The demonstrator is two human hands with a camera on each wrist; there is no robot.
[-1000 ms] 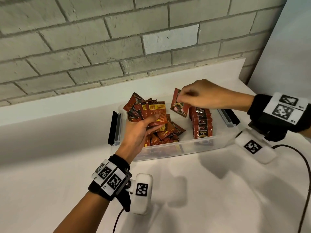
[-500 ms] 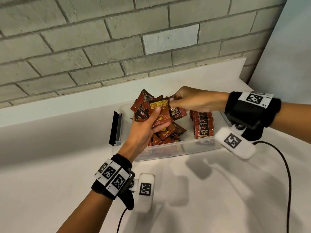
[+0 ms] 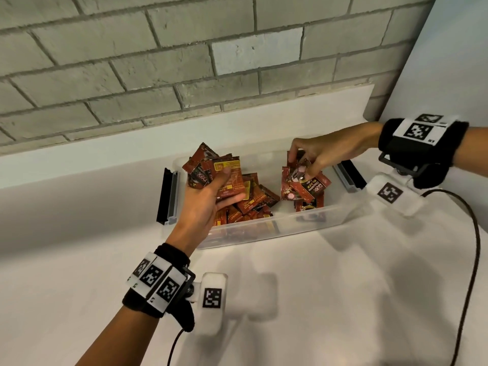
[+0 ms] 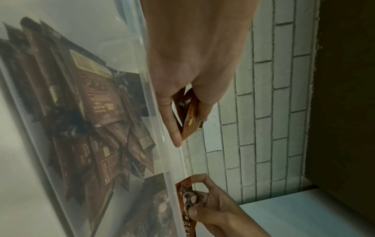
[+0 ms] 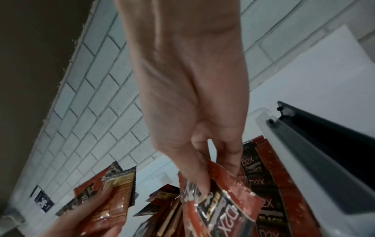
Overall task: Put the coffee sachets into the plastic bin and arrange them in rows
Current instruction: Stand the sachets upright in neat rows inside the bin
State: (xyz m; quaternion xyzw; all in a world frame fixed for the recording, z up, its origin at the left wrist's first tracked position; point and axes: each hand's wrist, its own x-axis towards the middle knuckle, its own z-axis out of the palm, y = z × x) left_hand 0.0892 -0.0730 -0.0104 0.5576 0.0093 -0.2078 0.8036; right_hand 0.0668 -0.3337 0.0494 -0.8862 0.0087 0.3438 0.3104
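Sachet carried across to the row side

The right hand (image 3: 320, 154) has drawn away from the left hand (image 3: 208, 196), fingers pinching a red foil coffee sachet (image 3: 303, 187) over the standing row in the clear plastic bin (image 3: 303, 225); left fingers clamp a fanned bunch (image 3: 219, 175).

The left hand (image 3: 211, 196) reaches in from about 7 o'clock, forearm rising toward the middle of the head view, palm turned right. Its thumb lies across the front of what it holds, and the fingers (image 4: 175, 128) curl round from behind in a firm grip. The right hand (image 3: 319, 154) comes in from 3 o'clock, forearm almost level, back of the hand up. Its fingers (image 5: 201, 181) point down and pinch with the thumb. Both wrists carry black bands with white marker tags, and the two hands are apart.
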